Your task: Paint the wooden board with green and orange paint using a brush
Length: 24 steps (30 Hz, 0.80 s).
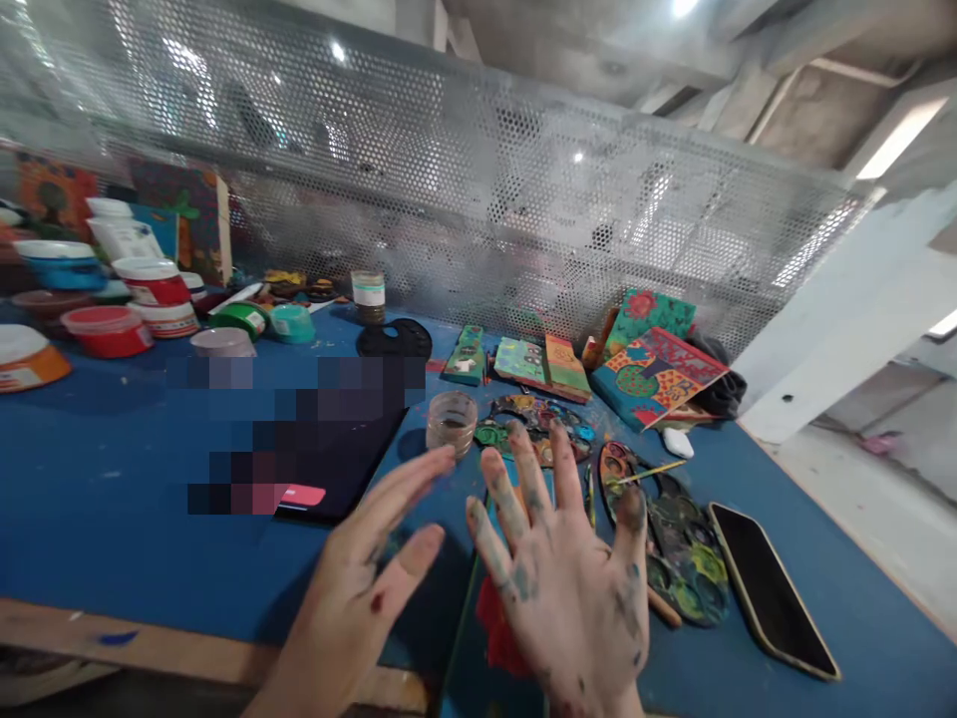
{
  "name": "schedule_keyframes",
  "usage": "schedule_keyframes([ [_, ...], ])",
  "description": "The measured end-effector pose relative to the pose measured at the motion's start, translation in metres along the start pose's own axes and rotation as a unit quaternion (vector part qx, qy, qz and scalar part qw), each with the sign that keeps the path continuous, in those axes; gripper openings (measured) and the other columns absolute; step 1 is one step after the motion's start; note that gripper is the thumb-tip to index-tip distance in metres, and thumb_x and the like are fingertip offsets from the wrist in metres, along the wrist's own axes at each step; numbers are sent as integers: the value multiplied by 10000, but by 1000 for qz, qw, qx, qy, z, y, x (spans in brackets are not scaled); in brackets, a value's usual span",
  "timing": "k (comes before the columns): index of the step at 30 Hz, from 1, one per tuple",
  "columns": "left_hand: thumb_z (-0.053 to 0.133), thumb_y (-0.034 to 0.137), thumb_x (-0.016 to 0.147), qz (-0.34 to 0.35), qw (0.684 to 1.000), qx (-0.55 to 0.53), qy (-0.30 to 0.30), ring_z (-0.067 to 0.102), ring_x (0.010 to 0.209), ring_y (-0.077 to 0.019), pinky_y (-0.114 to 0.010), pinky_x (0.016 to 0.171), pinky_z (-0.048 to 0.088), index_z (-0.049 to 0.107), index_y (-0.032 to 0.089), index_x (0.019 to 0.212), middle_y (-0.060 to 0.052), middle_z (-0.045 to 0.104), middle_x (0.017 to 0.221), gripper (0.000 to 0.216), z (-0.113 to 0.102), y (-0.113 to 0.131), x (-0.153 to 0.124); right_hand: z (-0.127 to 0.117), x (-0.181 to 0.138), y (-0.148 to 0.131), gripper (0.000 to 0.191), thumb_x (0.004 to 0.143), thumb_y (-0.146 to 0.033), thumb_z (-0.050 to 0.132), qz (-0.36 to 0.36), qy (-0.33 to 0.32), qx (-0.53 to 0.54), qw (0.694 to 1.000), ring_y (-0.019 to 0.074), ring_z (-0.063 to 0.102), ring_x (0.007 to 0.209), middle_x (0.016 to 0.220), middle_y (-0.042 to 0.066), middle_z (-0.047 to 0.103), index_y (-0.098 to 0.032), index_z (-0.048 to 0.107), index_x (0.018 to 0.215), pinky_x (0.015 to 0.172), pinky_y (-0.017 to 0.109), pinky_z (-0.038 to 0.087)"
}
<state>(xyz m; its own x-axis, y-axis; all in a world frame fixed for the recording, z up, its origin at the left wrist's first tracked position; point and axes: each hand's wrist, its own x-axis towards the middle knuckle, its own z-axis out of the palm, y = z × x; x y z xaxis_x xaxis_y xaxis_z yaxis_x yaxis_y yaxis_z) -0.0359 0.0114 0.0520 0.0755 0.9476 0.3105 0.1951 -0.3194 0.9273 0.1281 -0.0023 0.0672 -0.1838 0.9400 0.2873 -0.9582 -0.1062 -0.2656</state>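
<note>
Two paint-smeared hands, both open with fingers spread and gripping nothing: left hand [374,568] near centre above the blue table [112,499], right hand [568,588] just right of it, over a dark panel [468,668] with a red patch, lying at the near edge; contact between palm and panel can't be told. Just beyond the fingertips stand a cup [452,422] of cloudy water and a round palette [534,419], with a second palette [680,558] and a brush [650,473] right of the right hand, and a phone [770,588] farther right. Tablet [336,459] lies left of the cup; paint jars [150,284] far left, painted boxes [654,374] far right against the mesh screen [485,199].
</note>
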Motion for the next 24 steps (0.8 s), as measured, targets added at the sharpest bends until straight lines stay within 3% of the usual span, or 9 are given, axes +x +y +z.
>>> schedule_keyframes([
  [3,710,549,736,-140,971,-178,-80,652,1082,-277,-360,918,544,578,252,1254,-91,671,1227,612,17,10,-10,-4,2,8,610,918,-633,251,-14,-7,12,1000,203,435,1351,1494,-22,430,-346,388,1438,1092,420,358],
  [8,803,466,661,-213,945,-233,-90,601,1160,-301,-373,949,523,582,217,1241,-100,648,1262,668,39,10,-14,-4,2,17,570,930,-564,264,-86,21,-21,996,193,444,1346,1486,-2,447,-354,359,1451,1092,443,354],
  [12,793,422,696,-235,908,-315,-148,517,1252,-326,-423,1021,458,626,196,1188,-100,651,1252,566,50,9,-15,3,2,22,540,916,-561,301,-169,57,-73,981,187,464,1331,1454,-9,490,-396,391,1422,1102,484,335],
  [17,770,406,740,-233,853,-438,-161,433,1331,-312,-449,1119,335,621,224,1189,-82,603,1320,507,58,13,-19,9,6,24,513,908,-554,311,-194,83,-111,971,169,436,1351,1452,-36,485,-435,402,1399,1112,492,316],
  [24,842,260,675,-179,858,-435,-206,391,1368,-271,-411,1113,358,227,282,1460,-112,372,1517,997,63,18,-21,12,16,20,589,840,-600,437,-178,77,-152,969,179,417,1364,1498,-28,423,-430,392,1402,1128,492,276],
])
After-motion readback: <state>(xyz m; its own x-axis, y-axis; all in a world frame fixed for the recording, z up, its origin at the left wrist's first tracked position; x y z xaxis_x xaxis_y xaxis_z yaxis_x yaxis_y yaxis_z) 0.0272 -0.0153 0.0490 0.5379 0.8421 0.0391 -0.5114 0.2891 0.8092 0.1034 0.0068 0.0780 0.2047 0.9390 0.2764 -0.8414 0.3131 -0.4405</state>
